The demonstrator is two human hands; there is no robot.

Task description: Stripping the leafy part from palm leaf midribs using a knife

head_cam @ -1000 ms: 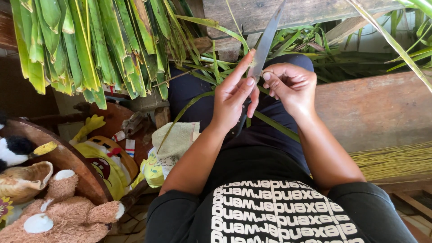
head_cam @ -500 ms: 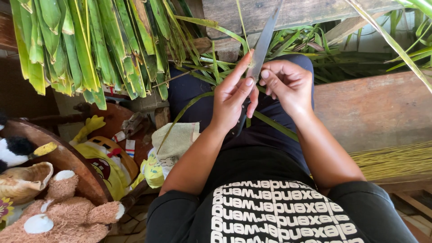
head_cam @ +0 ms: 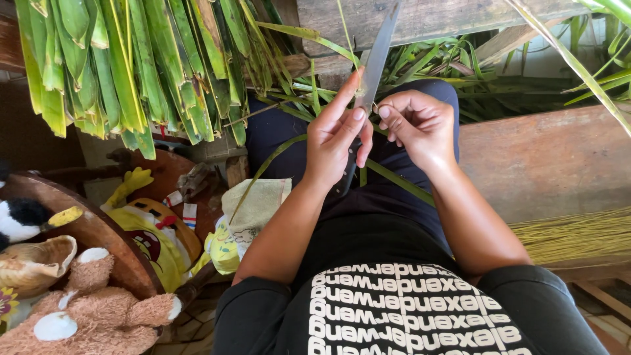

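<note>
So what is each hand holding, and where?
The left hand grips a knife by its handle. The right hand pinches a thin leaf strip against the blade.

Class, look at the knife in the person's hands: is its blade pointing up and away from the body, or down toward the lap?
Up and away. The left hand grips the knife, whose blade rises past the right hand.

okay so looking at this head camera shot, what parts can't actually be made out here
Head view:
- Long grey metal knife blade: tip cut off by the top edge.
- Knife handle: hidden under the left hand.
- Thin green leaf strip: its pinched end hidden by right hand fingers.
</note>
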